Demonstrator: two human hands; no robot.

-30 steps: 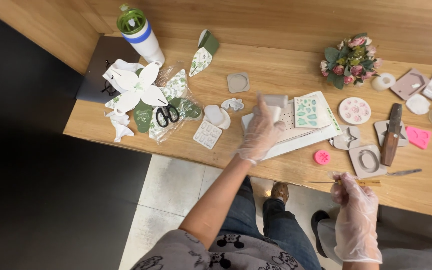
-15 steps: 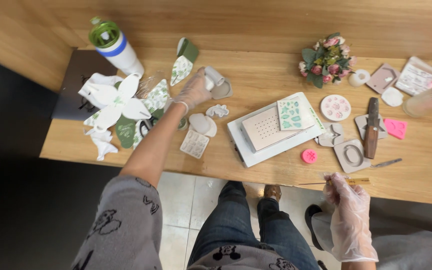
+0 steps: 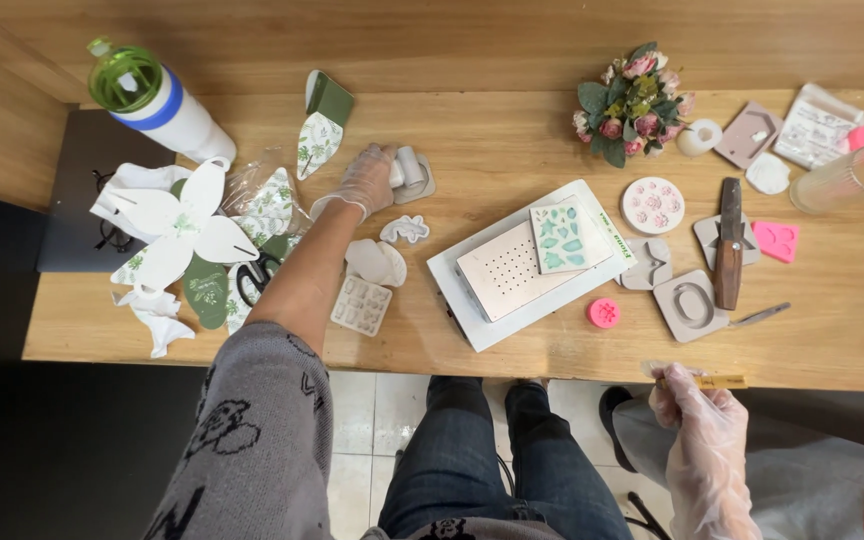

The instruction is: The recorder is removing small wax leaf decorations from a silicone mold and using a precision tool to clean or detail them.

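Left hand (image 3: 365,180), gloved, was closed over a small grey mould (image 3: 413,172) at upper centre-left of the wooden table (image 3: 512,140). Right hand (image 3: 700,420), gloved, pinched a thin yellowish stick (image 3: 714,381) at lower right, off the table edge.

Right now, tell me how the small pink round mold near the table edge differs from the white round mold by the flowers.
The pink mold is smaller and bright pink; the white mold is wider and pale with pinkish flower shapes. The pink one lies near the table's front edge, the white one farther back beside the flower bunch. Both are round, lie flat and are untouched.
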